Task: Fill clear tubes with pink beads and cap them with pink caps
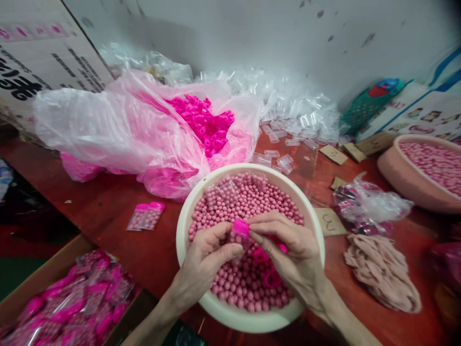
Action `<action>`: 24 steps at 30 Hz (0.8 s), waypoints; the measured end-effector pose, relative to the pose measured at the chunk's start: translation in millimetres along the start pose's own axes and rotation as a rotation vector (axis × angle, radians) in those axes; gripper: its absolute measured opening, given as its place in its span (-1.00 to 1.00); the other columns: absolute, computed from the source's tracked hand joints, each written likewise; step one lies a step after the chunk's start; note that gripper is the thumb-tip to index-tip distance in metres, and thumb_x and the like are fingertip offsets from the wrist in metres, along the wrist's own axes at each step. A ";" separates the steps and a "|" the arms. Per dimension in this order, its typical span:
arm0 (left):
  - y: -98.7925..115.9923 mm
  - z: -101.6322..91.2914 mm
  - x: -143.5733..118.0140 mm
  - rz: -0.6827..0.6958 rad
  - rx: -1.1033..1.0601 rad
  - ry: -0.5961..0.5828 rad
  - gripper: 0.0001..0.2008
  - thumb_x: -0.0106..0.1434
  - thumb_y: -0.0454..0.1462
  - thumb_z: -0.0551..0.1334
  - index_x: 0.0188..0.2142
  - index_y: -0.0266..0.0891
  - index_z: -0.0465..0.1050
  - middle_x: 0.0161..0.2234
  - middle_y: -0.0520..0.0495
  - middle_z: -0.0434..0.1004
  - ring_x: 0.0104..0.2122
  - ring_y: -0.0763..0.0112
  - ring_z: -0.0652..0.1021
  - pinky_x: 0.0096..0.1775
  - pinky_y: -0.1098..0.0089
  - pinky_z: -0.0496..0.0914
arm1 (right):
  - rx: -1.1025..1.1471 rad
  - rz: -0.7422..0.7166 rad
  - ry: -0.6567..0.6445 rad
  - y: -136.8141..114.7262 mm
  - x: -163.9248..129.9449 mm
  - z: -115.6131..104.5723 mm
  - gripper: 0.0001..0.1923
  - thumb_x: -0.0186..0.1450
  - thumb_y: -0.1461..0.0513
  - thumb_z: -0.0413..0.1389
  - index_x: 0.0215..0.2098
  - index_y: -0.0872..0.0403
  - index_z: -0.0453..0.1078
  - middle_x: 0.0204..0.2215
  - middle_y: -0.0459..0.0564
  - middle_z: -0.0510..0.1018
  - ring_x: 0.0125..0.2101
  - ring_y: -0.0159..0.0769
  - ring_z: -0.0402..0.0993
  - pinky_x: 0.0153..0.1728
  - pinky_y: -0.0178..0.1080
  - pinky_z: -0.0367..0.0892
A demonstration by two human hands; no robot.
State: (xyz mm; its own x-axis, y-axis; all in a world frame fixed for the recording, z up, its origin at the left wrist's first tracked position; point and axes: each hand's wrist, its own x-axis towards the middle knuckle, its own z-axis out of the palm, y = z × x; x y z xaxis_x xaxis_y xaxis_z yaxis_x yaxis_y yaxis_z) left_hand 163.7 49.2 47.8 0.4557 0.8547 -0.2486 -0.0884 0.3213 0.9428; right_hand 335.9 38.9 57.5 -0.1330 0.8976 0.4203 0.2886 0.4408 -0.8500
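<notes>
- Red-brown tabletop runs under everything, with a scuffed white wall behind it.
- Nearest, at the lower left, a cardboard box holds many filled packets with pink caps.
- Over the white basin of pink beads, the left hand and the right hand meet; fingertips of both are pinched together on one small clear vial.
- That vial sits between the two hands above the beads, its pink cap topmost; its long axis seems to run from the cap down toward the person, though fingers hide most of the body.
- More pink caps lie under the right palm, on the beads.
- Left of the basin, two finished vials lie side by side on the table, caps pointing away.
- Right of it, a numbered card and a pile of beige pieces.
- Farther back, a pink plastic bag spills loose magenta caps; empty clear vials heap by the wall, and a second basin stands at right.
</notes>
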 end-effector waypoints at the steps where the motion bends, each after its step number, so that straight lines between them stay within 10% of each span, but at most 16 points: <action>1: 0.1 0.2 -0.4 0.001 0.000 -0.003 -0.87 0.20 -0.33 0.22 -0.23 -0.28 0.45 -0.44 0.04 0.40 -0.43 0.51 0.39 -0.36 0.51 0.33 | -0.027 -0.023 0.001 0.4 0.0 -0.1 -0.80 0.23 0.43 0.09 -0.24 0.07 0.45 -0.31 0.00 0.56 -0.26 -0.31 0.51 -0.21 -0.27 0.43; 7: -0.1 2.4 -4.3 0.044 0.058 0.050 -0.58 0.24 -0.33 0.18 0.10 -0.12 0.25 -0.26 -0.01 0.47 -0.23 0.40 0.46 -0.18 0.44 0.36 | -0.078 -0.143 0.003 -0.3 -0.6 -0.3 -0.71 0.12 0.34 0.26 -0.18 0.12 0.42 -0.31 0.07 0.55 -0.24 -0.25 0.49 -0.25 -0.24 0.45; 13: -7.6 0.5 -6.5 0.064 0.222 0.054 -0.59 0.25 -0.25 0.18 0.10 -0.11 0.27 -0.13 -0.06 0.48 -0.13 0.29 0.46 -0.01 0.28 0.32 | 0.004 0.053 0.077 -6.3 -0.3 2.3 -0.89 0.21 0.42 0.14 -0.38 0.11 0.45 -0.41 -0.01 0.53 -0.36 -0.35 0.48 -0.33 -0.31 0.42; 24: -5.4 -2.3 -6.8 0.038 0.162 -0.054 -0.53 0.25 -0.24 0.20 0.15 -0.07 0.21 -0.21 -0.01 0.45 -0.19 0.35 0.46 -0.13 0.37 0.38 | -0.043 0.026 0.112 -5.8 -3.5 -0.8 -0.87 0.18 0.46 0.15 -0.41 0.15 0.45 -0.45 -0.01 0.52 -0.40 -0.40 0.47 -0.38 -0.37 0.39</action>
State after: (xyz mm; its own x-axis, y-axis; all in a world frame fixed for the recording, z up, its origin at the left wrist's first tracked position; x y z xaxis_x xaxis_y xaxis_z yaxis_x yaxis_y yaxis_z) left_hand 159.0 42.7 43.9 0.5021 0.8404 -0.2043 0.0355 0.2161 0.9757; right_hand 335.4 33.2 61.2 -0.0192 0.9011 0.4333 0.3315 0.4146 -0.8475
